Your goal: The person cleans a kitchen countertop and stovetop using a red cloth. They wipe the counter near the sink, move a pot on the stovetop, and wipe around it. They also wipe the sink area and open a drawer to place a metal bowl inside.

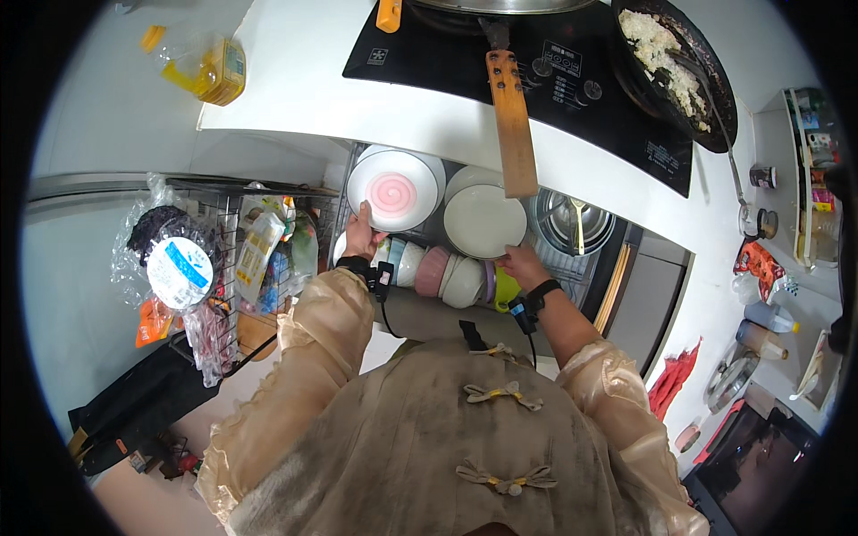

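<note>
Under the counter edge, a pulled-out wire drawer (565, 266) holds dishes. My left hand (360, 236) grips the near-left rim of a white plate with a pink spiral (392, 193), thumb on top. More white crockery shows beneath that plate. At the near-right rim of a plain cream plate (484, 221), my right hand (524, 266) pinches the edge; its fingers underneath are partly hidden. Behind it another pale plate (472, 177) is partly covered. A row of bowls stands on edge nearer me, among them a pink bowl (432, 271) and a yellow-green cup (507, 287).
Metal bowls (596, 231) and wooden chopsticks (613, 288) lie at the drawer's right. A wooden pan handle (513, 127) juts over the counter edge above the drawer. A frying pan (717, 100) with food, an oil bottle (224, 70) and a wire rack (228, 268) surround the area.
</note>
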`<state>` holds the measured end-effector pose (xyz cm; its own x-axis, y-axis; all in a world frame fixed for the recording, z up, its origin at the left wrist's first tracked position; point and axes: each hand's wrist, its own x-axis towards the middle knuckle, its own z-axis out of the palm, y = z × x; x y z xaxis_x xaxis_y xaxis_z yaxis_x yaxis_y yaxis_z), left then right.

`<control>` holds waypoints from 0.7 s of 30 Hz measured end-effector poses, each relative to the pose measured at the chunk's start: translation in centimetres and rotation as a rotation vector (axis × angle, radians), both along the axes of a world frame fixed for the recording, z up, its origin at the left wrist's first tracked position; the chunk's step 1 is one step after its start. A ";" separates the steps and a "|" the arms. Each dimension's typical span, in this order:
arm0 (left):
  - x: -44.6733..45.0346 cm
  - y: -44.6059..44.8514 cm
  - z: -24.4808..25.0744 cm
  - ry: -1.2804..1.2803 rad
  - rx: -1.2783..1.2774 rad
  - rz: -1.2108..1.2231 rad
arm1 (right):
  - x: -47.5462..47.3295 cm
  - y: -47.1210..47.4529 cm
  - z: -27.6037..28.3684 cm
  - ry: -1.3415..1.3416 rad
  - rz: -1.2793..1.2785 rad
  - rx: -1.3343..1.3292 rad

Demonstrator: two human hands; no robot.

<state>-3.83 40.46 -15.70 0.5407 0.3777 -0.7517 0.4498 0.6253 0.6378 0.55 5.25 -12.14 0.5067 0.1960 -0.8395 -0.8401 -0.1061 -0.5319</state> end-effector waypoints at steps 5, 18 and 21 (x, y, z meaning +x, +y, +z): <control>0.7 -0.7 -0.6 0.045 0.008 0.093 | 0.7 0.4 -2.4 -0.010 -0.001 -0.015; 1.5 -0.4 3.4 0.175 0.127 -0.262 | 1.7 1.6 -3.7 -0.002 -0.205 0.029; 1.0 0.0 4.2 0.242 0.126 -0.399 | 1.8 1.0 -1.8 0.025 -0.110 0.024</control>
<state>-2.81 40.50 -11.54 0.4772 0.2725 -0.8355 0.7837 0.2983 0.5449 2.35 6.22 -13.95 0.5056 0.1607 -0.8477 -0.8588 -0.0002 -0.5123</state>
